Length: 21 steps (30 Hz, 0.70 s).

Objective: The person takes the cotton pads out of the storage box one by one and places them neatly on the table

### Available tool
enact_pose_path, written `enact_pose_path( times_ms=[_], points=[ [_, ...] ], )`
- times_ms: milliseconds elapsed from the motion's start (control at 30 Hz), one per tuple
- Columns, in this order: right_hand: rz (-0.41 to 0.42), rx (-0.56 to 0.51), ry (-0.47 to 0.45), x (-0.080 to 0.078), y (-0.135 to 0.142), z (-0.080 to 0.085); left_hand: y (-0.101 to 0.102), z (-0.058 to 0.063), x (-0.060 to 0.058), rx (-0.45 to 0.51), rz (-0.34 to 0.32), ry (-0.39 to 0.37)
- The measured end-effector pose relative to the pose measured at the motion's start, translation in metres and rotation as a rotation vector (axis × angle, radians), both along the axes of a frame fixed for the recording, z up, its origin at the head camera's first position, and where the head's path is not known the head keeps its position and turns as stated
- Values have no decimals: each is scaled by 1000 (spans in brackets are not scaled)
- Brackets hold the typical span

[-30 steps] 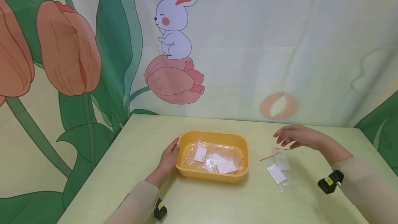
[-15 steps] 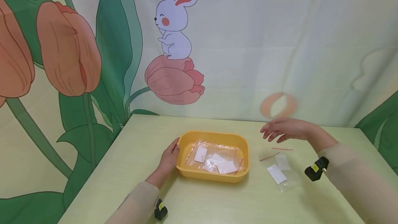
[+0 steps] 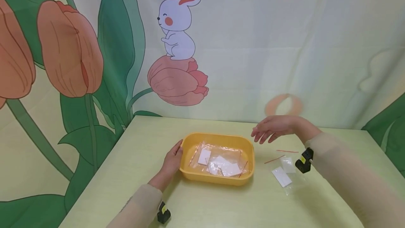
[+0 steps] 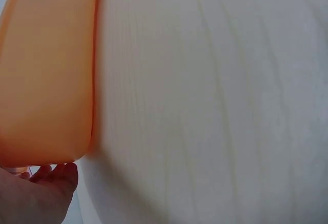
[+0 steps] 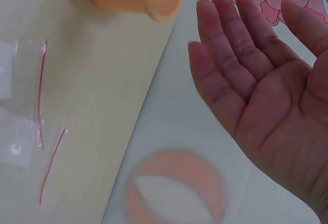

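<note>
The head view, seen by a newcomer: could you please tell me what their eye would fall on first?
Probably the white cartoon rabbit seated on a pink tulip, on the backdrop left of the picture's middle. Next might come the yellow tray below it on the table, with clear, red-lined zip bags inside. More bags lie on the table to the tray's right.

Beige long sleeves (image 3: 351, 175), black wrist cameras (image 3: 305, 164), yellow patches (image 3: 302, 159)

Left hand (image 3: 172, 159) has a grip going. Right hand (image 3: 274, 128) is kinda floating in midair, palm down, fingers loose.
</note>
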State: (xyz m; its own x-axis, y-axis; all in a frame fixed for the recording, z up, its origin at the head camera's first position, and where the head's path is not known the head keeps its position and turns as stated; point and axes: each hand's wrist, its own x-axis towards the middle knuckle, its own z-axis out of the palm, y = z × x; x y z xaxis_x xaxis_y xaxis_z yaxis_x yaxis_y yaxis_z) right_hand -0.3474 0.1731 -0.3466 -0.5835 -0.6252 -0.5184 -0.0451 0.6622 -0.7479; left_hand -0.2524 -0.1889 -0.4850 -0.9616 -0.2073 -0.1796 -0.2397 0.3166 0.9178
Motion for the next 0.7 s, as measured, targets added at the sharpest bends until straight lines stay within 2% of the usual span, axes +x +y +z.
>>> enact_pose_path(
  times_ms=[433,700],
  points=[
    [62,60,-13,-10,-41,6,0,1,-1,-19,-15,8],
    [94,101,0,-15,-63,2,-1,0,-1,-17,-6,3]
  ],
)
